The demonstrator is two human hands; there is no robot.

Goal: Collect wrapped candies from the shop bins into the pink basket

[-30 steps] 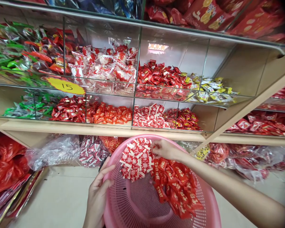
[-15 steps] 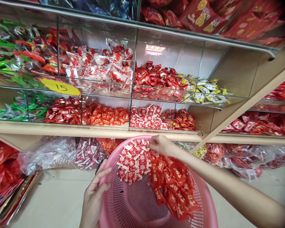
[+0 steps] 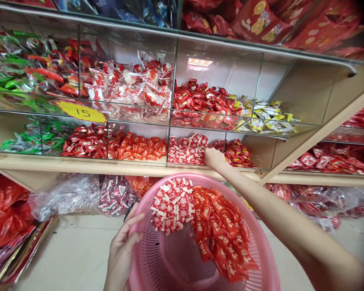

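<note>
A pink plastic mesh basket is held at its left rim by my left hand, thumb inside and fingers against the outer wall. Inside it lie red-and-white wrapped candies at the back left and orange-red wrapped candies on the right. Above the basket's far rim, my right hand is at the low shelf bin, closed, beside a heap of red-and-white candies of the same look. Its fingertips are hidden, so what they hold cannot be made out.
Glass-fronted shelves with dividers hold several kinds of wrapped candy. A yellow price tag reads 15. Below the shelf are clear bags of candy and a red plastic bag at the left.
My right hand has moved up and forward from above the basket's candies to the shelf bin. My left hand stays on the basket rim, and the view has shifted slightly.
</note>
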